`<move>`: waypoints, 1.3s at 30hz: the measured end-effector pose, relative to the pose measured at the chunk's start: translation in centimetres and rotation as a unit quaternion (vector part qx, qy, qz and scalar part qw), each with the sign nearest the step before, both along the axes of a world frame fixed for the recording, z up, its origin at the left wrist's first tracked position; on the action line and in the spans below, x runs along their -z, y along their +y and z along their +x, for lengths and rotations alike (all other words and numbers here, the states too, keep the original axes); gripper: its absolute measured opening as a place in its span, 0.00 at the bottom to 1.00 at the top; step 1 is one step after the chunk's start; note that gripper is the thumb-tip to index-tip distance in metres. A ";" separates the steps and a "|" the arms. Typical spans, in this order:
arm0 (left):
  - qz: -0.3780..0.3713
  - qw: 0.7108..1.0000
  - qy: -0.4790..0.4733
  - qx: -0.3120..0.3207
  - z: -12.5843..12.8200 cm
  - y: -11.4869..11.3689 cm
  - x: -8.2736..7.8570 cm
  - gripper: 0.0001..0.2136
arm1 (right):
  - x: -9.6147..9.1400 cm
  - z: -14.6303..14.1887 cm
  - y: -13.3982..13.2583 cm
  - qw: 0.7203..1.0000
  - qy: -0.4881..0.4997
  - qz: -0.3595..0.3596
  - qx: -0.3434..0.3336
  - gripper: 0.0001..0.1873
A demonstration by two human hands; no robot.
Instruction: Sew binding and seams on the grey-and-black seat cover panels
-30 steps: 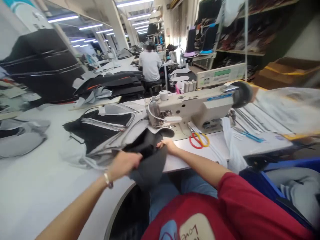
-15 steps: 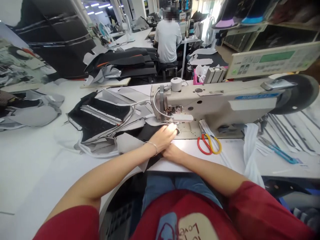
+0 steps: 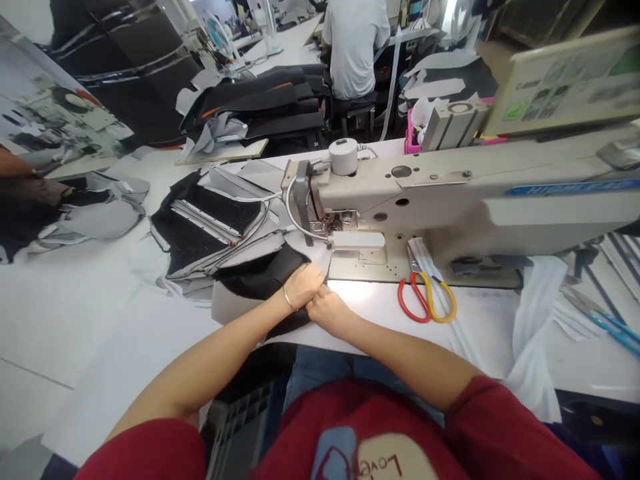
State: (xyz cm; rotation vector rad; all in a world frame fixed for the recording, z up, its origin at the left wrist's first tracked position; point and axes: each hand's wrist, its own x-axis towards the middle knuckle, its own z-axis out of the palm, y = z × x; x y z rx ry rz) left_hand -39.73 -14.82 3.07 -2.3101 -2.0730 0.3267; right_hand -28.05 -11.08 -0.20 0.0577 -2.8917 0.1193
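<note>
Black-and-grey fabric (image 3: 263, 272) lies at the left end of the sewing machine (image 3: 425, 213), its far edge close to the needle area. My left hand (image 3: 304, 285), with a bracelet at the wrist, is closed on the fabric's right side. Just beside it and nearer me, my right hand (image 3: 329, 311) has its fingers curled in on the same edge, and the two hands touch. Exactly what the fingertips pinch is hidden. A white lamp-like bar (image 3: 357, 241) covers part of the needle area.
Scissors (image 3: 427, 300) with red and yellow handles lie right of my hands over white strips. A white cloth band (image 3: 537, 333) and blue-handled cutters (image 3: 607, 320) are farther right. Sewn black-and-grey pieces (image 3: 205, 227) pile up at left. A person in a white shirt (image 3: 356, 47) sits ahead.
Both hands have drawn left and off the machine's needle plate, bringing the fabric along. The view has tilted down and moved closer to the machine.
</note>
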 end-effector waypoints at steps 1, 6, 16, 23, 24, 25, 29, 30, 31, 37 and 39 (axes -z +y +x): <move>0.004 1.000 -0.004 -0.010 0.1 -0.1 0.2 0.14 | 0.1 0.1 0.0 1.000 0.003 0.001 0.003 0.11; 0.013 0.995 -0.051 -0.086 0.2 -0.1 1.2 0.13 | 0.2 0.3 0.0 1.000 0.003 -0.009 0.003 0.12; 0.024 0.978 -0.138 -0.157 -0.2 0.3 1.7 0.13 | -0.3 -0.1 1.0 0.998 -0.030 -0.048 0.025 0.12; 0.025 0.974 -0.157 -0.163 -1.1 2.9 1.4 0.12 | -0.2 -0.8 3.4 0.992 -0.018 -0.108 0.065 0.14; 0.025 0.973 -0.160 -0.164 -1.3 3.2 1.4 0.12 | -0.2 -0.9 3.7 0.991 -0.021 -0.109 0.071 0.14; 0.023 0.973 -0.161 -0.164 -1.4 3.5 1.4 0.12 | -0.1 -1.1 4.0 0.991 -0.023 -0.110 0.077 0.14; 0.042 0.971 -0.157 -0.174 -1.9 4.7 1.5 0.13 | 0.5 -1.7 5.1 0.985 -0.009 -0.137 0.100 0.14; 0.055 0.969 -0.161 -0.180 -1.9 5.0 1.5 0.13 | 0.7 -1.8 5.4 0.983 0.003 -0.151 0.104 0.14; 0.068 0.966 -0.166 -0.185 -2.0 5.3 1.5 0.12 | 1.0 -1.9 5.7 0.980 0.013 -0.168 0.106 0.14; 0.075 0.959 -0.159 -0.223 -1.2 5.8 -0.2 0.11 | 1.7 -1.9 6.7 0.969 0.032 -0.218 0.108 0.11; 0.060 0.955 -0.153 -0.248 -0.5 4.7 -1.0 0.11 | 1.4 -1.5 6.8 0.972 0.026 -0.201 0.122 0.11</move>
